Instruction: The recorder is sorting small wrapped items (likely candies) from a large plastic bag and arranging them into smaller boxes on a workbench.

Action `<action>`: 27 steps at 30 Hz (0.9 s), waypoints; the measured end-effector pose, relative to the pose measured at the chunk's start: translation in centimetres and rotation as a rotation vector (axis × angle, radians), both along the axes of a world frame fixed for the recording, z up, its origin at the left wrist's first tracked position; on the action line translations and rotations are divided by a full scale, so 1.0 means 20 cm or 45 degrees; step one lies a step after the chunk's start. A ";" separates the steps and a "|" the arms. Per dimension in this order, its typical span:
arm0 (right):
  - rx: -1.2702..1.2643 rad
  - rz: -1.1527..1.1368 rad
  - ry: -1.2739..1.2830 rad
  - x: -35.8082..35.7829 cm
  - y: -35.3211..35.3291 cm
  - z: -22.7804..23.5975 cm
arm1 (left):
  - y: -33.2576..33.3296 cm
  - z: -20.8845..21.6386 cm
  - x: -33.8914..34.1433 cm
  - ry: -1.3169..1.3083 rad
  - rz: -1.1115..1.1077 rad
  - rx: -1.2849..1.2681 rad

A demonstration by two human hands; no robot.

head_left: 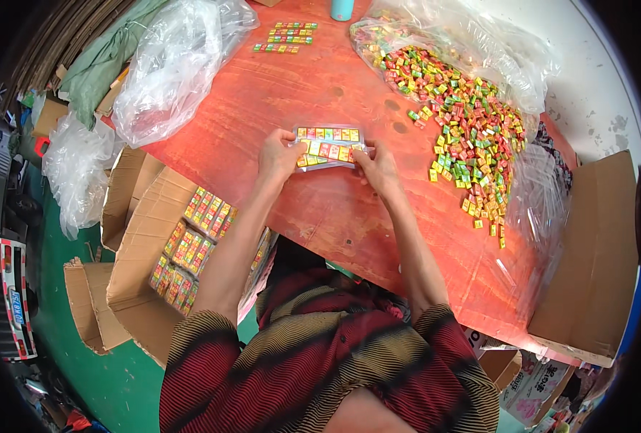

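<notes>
On the red table in front of me lies a clear plastic tray with rows of small coloured boxes in it. Across its middle, slightly tilted, runs a row of small yellow, red and white boxes, pinched at its two ends. My left hand is closed on the left end, thumb on top. The right end is gripped by my right hand, its thumb and fingers at the tray's edge. Part of the boxes beneath the row is hidden.
A heap of loose small boxes spills from a clear bag at the right. Several finished-looking rows lie far off near a blue cup. At the left, an open carton holds filled trays; another carton stands right.
</notes>
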State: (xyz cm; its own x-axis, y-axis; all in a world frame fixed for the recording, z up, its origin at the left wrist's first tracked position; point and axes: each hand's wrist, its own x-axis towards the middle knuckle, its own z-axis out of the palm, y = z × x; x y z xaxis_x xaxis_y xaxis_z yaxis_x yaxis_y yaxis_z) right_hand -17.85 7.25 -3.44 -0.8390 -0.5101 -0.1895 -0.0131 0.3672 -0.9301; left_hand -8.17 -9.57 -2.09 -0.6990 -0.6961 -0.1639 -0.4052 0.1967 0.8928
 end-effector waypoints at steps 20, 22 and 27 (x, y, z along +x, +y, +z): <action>-0.230 -0.025 -0.298 0.02 -0.02 0.06 | -0.04 -0.08 -0.07 -0.024 -0.004 -0.200; -0.179 -0.021 -0.210 -0.03 -0.06 0.08 | -0.10 -0.10 -0.15 0.045 0.008 -0.218; -0.008 0.084 -0.164 -0.20 -0.09 0.03 | -0.13 -0.09 -0.27 -0.052 0.001 -0.124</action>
